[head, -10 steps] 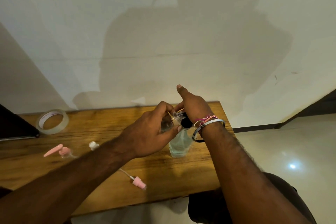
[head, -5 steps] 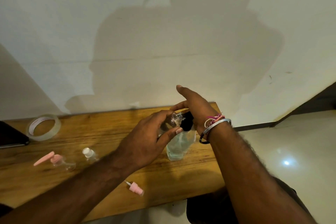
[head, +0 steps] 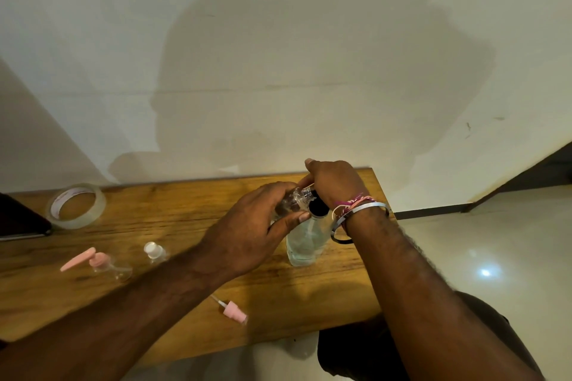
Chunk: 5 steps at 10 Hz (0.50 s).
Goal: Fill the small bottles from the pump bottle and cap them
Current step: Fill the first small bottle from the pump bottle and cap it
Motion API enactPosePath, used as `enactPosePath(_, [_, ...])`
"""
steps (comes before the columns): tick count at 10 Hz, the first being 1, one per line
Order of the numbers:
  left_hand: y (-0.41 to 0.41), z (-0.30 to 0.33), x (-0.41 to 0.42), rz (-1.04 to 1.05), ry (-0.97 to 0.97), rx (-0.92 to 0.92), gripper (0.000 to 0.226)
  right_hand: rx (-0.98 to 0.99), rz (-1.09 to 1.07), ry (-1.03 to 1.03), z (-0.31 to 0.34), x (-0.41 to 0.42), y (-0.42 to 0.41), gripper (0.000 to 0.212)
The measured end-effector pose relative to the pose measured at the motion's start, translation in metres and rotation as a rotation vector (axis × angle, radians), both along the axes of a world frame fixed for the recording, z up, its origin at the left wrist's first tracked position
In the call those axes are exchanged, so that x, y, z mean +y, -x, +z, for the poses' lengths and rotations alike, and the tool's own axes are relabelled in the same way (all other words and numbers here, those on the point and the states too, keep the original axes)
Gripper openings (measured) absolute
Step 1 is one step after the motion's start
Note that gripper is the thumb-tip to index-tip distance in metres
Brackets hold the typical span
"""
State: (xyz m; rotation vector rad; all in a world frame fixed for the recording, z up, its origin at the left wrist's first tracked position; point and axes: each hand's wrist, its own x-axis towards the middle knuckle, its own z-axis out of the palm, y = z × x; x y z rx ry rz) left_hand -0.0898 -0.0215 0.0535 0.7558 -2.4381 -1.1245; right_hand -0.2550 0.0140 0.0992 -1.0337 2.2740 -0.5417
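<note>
A clear pump bottle (head: 305, 240) with pale liquid and a black top stands on the wooden table (head: 185, 226). My left hand (head: 257, 232) grips a small clear bottle (head: 294, 202), tilted with its neck against the pump's black head. My right hand (head: 332, 181) lies over the pump head with fingers curled down on it. A small bottle with a pink pump (head: 102, 264) and another with a white cap (head: 154, 252) lie at the left. A loose pink spray cap (head: 233, 312) lies near the front edge.
A roll of clear tape (head: 75, 206) sits at the back left, beside a dark flat object (head: 18, 219) at the left edge. A white wall rises behind the table. Shiny floor lies to the right.
My right hand has come down from raised, spread fingers onto the pump head. My left hand keeps the small bottle at the nozzle. The view shifted slightly.
</note>
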Motion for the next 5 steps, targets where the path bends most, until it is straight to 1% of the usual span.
enactPosePath(1, [0.0, 0.0, 0.0, -0.002, 0.002, -0.003, 0.059, -0.114, -0.097, 0.035, -0.003, -0.001, 0.002, 0.033])
enactPosePath(2, [-0.001, 0.002, 0.001, 0.006, -0.001, 0.01, 0.059, -0.255, -0.155, 0.097, 0.004, 0.001, 0.001, 0.049])
enactPosePath(3, [0.0, 0.003, 0.0, 0.013, 0.003, 0.03, 0.059, -0.503, -0.328, 0.127, 0.012, 0.006, 0.0, 0.064])
enactPosePath(4, [0.0, 0.004, 0.001, 0.02, -0.012, 0.044, 0.059, -0.641, -0.325, 0.12, 0.017, 0.008, 0.003, 0.064])
enactPosePath(5, [0.002, 0.005, 0.002, 0.016, -0.013, 0.045, 0.06, -0.649, -0.326, 0.119, 0.021, 0.008, 0.007, 0.066])
